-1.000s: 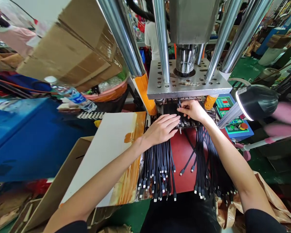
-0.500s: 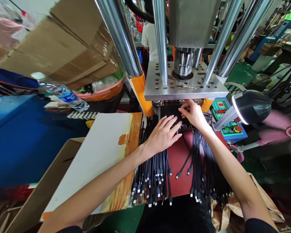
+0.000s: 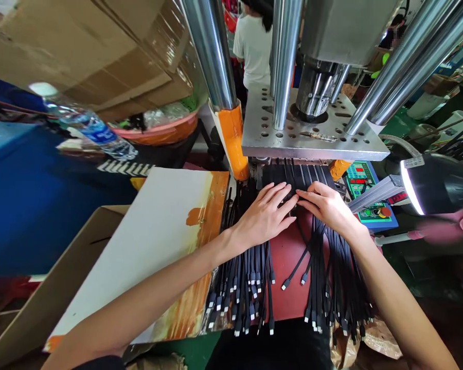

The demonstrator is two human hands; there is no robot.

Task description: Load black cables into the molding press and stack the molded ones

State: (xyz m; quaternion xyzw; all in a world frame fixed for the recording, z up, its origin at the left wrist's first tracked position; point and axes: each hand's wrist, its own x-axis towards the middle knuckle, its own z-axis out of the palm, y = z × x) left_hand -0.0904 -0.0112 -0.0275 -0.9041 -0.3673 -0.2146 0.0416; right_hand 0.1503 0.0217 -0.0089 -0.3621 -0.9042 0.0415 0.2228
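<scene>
My left hand (image 3: pixel 264 213) lies with fingers spread over the front of a black fixture (image 3: pixel 272 174) under the press. My right hand (image 3: pixel 327 208) is beside it, thumb and fingers closed in a pinch at the fixture's front edge, apparently on a black USB cable (image 3: pixel 301 231) that runs down from there; the fingertips partly hide it. Several black cables lie side by side across the fixture. Two bundles of black USB cables, a left one (image 3: pixel 250 277) and a right one (image 3: pixel 318 282), hang toward me over the red surface (image 3: pixel 283 259).
A thick steel plate (image 3: pixel 316 146) and steel columns (image 3: pixel 283 67) stand just above my hands. A lit lamp (image 3: pixel 435 182) and control panel (image 3: pixel 360 185) are at right. White board (image 3: pixel 154 231), water bottle (image 3: pixel 88 123) and cardboard (image 3: pixel 100 56) are left. A person in white (image 3: pixel 252 49) stands behind.
My right hand has drawn back from under the plate to the fixture's front edge, close to my left fingers. The left hand has hardly moved. The view has shifted slightly.
</scene>
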